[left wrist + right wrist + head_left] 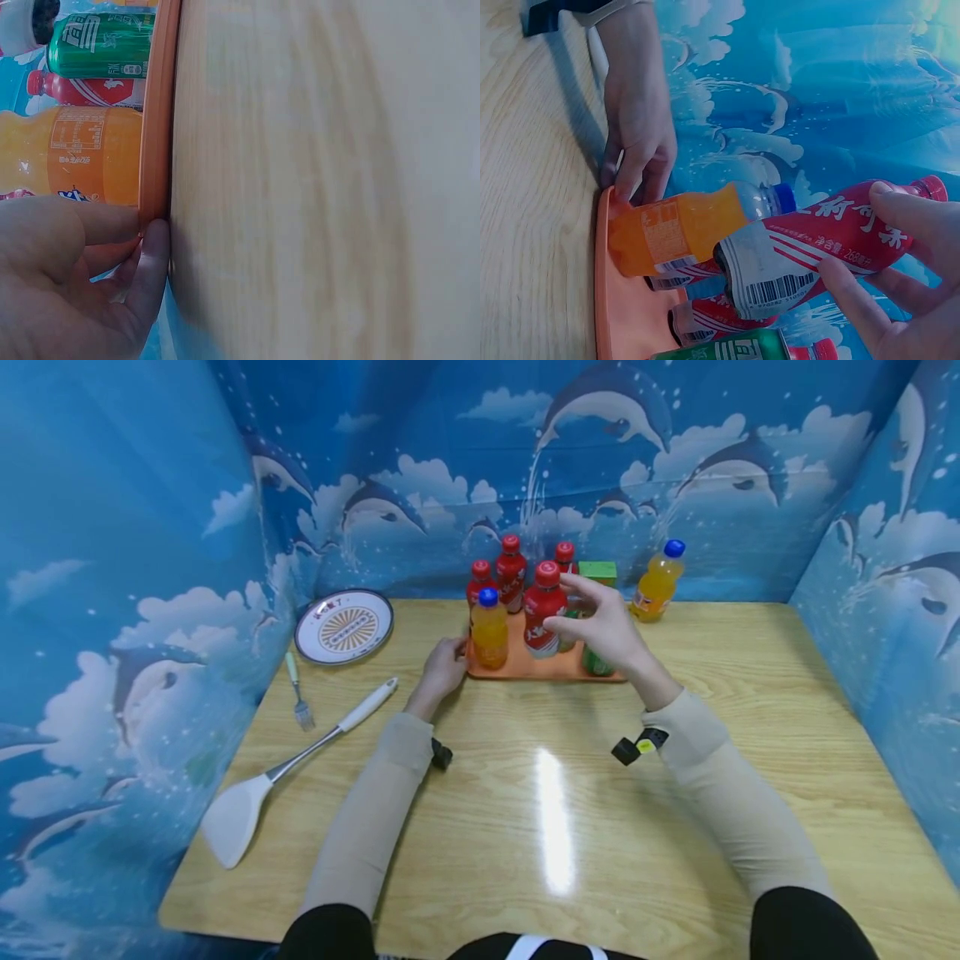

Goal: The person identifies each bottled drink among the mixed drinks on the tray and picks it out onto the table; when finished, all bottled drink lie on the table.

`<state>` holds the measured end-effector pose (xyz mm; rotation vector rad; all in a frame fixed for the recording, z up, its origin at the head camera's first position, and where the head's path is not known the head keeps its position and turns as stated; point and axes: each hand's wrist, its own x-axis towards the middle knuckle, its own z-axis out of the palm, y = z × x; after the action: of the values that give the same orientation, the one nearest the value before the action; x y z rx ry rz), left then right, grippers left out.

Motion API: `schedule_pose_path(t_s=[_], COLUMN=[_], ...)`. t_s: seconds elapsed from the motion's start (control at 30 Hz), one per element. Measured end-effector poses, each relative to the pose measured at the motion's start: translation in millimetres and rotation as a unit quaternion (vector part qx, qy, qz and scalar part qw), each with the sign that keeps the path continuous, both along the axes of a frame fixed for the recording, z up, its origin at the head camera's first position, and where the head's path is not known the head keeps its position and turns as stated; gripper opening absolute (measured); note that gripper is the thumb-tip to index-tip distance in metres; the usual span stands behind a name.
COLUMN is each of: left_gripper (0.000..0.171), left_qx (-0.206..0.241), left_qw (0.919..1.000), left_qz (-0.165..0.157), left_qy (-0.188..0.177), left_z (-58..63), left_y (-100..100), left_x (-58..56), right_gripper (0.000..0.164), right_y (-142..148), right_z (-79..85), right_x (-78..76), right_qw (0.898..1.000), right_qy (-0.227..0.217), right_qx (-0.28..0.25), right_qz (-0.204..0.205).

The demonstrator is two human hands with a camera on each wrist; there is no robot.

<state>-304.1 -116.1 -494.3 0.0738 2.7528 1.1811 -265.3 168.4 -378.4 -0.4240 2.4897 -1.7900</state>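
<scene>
My left hand [442, 670] pinches the left end of an orange tray [525, 670]; in the left wrist view, its fingers are at the tray rim [156, 112]. Over the tray, my right hand [603, 622] holds a red cola bottle [543, 610] between thumb and fingers, its base raised off the tray in the right wrist view. An orange soda bottle [489, 633] with a blue cap stands on the tray beside my left hand. Behind it are more red bottles [512, 575]. A green can [597, 662] is at the tray's right, partly hidden by my right hand.
A green box [597, 571] shows behind my right hand. Another orange soda bottle [657, 587] stands at the back right, near the curtain. To the left lie a round plate [345, 627], a fork [300, 697] and a white spatula [288, 768].
</scene>
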Motion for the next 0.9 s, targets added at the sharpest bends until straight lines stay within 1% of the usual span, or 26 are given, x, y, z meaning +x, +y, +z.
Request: schedule_pose_path(t_s=[0.1, 0.17, 0.47, 0.73, 0.83, 0.9], left_gripper=[0.056, 0.056, 0.055, 0.056, 0.056, 0.056], left_qx=[0.001, 0.001, 0.002, -0.001, 0.003, 0.005], left_qw=[1.0000, 1.0000, 0.9999, 1.0000, 0.9999, 0.9999], left_qz=[0.002, 0.003, 0.004, 0.001, 0.001, 0.001], left_qy=[-0.004, -0.008, -0.009, -0.007, -0.010, -0.011], left_z=[0.1, 0.0, 1.4, 2.8, 3.0, 3.4], left_y=[0.6, 0.8, 1.1, 1.0, 1.1, 1.3], left_x=[0.4, 0.8, 2.1, 2.8, 2.6, 2.5], right_gripper=[0.074, 0.075, 0.070, 0.067, 0.065, 0.064], right_y=[3.5, 6.5, 25.0, 45.7, 54.2, 59.8], right_z=[3.7, 6.5, 18.5, 25.2, 27.8, 29.2], right_x=[0.0, -0.1, -1.9, -4.6, -5.0, -5.5], right_qw=[0.999, 0.998, 0.991, 0.976, 0.970, 0.969], right_qy=[-0.028, -0.038, -0.056, -0.083, -0.087, -0.085], right_qx=[-0.038, -0.055, -0.118, -0.201, -0.225, -0.231], right_qz=[0.006, 0.006, 0.005, 0.023, 0.025, 0.027])
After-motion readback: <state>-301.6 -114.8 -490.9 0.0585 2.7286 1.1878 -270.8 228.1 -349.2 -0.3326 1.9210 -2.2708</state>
